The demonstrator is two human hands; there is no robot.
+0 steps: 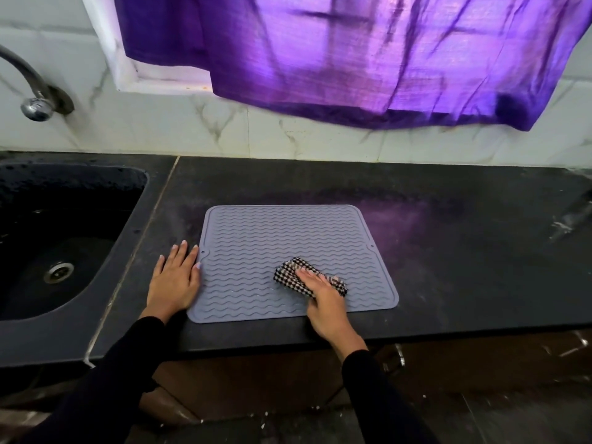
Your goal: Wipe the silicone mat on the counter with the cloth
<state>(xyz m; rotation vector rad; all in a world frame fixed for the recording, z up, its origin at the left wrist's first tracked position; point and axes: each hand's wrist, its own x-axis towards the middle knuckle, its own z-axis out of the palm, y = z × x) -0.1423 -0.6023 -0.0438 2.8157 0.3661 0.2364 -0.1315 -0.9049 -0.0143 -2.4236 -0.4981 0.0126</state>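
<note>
The silicone mat (282,251) lies flat on the dark counter (464,251), a grey, wavy-ribbed rectangle with its long axis running left to right and its near edge close to the counter's front lip. The folded checked cloth (288,272) sits on the mat's near-right quarter, its own long axis slanting from far-left to near-right.

The right hand (323,299) presses down on the cloth, fingers (307,273) laid straight and close together over it, pointing toward the far left; whether the thumb tucks under the cloth's edge I cannot tell. From those fingers, nearly all the unwiped-looking ribbed surface lies to the far and to the left, so the coming stroke most likely has to travel along that same diagonal or sweep left across the mat's length. The ribs run left to right, so a stroke along the long axis should glide more easily than one across them.

The left hand (176,280) rests flat on the counter just beside the mat's left edge, fingers straight and slightly spread, with the thumb tip touching the mat's rim. It looks placed to keep the mat from sliding, which matters because a leftward push would drive the mat toward it. The right hand is plainly the nearer one to the cloth.

Outward from there, 1 black sink (64,325) is set into the counter at the left, a tap (35,104) is mounted on the marble-patterned wall above it, and a purple curtain (368,52) hangs over the far wall.
</note>
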